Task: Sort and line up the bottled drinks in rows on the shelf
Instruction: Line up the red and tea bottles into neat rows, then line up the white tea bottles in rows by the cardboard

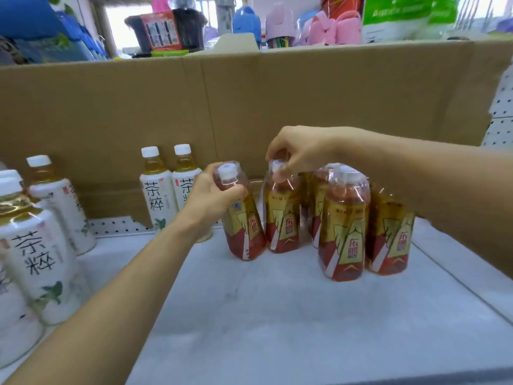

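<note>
Several red-and-gold labelled drink bottles stand on the white shelf point(277, 315). My left hand point(211, 195) grips the shoulder of the leftmost red bottle point(244, 232), which tilts slightly. My right hand point(297, 151) pinches the cap of the red bottle beside it point(283, 220). Three more red bottles cluster to the right, the nearest at front point(344, 232), another at far right point(391, 240). White-labelled tea bottles with white caps stand at left: two at the back point(158, 190) point(184, 173), and a row along the left edge point(36, 245) point(61, 201).
A brown cardboard wall point(249, 107) closes the back of the shelf. Perforated white panels point(499, 115) stand at the right. Coloured plastic goods and bags fill the area above the cardboard. The shelf's front edge runs along the bottom.
</note>
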A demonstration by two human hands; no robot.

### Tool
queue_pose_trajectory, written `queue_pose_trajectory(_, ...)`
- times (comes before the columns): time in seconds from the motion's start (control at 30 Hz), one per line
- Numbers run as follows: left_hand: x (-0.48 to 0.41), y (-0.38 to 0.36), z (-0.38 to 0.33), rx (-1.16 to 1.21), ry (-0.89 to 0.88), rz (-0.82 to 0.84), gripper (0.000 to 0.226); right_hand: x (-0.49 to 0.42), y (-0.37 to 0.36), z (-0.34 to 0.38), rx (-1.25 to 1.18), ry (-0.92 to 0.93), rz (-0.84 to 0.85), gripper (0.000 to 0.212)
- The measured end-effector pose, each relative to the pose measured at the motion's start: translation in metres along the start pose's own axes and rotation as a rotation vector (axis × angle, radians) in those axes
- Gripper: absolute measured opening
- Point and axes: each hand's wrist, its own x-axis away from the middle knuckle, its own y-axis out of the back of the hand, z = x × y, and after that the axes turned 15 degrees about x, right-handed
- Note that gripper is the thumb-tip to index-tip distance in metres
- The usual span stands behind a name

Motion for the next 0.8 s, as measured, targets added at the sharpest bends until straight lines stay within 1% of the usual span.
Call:
queue_pose_trajectory(0.17,0.038,0.007,-0.02,-0.007,-0.011,0.064,0.031,0.038,0.009,0.016,-0.057,0.137,-0.032,0.044)
queue_pose_trajectory(0.33,0.07,-0.012,-0.034,0.002,-0.077,0.049,0.044,0.077,0.017,0.02,-0.073,0.217,-0.053,0.046)
queue_pose_trajectory(0.5,0.092,-0.031,-0.04,0.066,-0.082,0.065,0.056,0.116,0.025,0.011,-0.084,0.241,0.018,0.049)
queue_pose_trajectory(0.57,0.101,-0.037,-0.038,0.072,-0.073,0.047,0.057,0.128,0.017,0.006,-0.127,0.225,-0.047,0.052)
queue_pose_trajectory(0.6,0.107,-0.038,-0.035,0.053,-0.065,0.026,0.055,0.133,0.008,0.004,-0.182,0.202,-0.1,0.058)
queue_pose_trajectory(0.67,0.121,-0.04,-0.024,0.017,-0.023,-0.008,0.055,0.143,-0.024,0.002,-0.405,0.154,-0.163,0.074)
queue_pose_trajectory(0.73,0.137,-0.039,-0.009,-0.019,0.063,0.013,0.07,0.155,-0.065,0.007,-0.698,0.113,-0.124,0.08)
queue_pose_trajectory(0.8,0.149,-0.035,0.008,-0.093,0.154,0.065,0.089,0.164,-0.103,0.018,-0.882,0.055,-0.073,0.076)
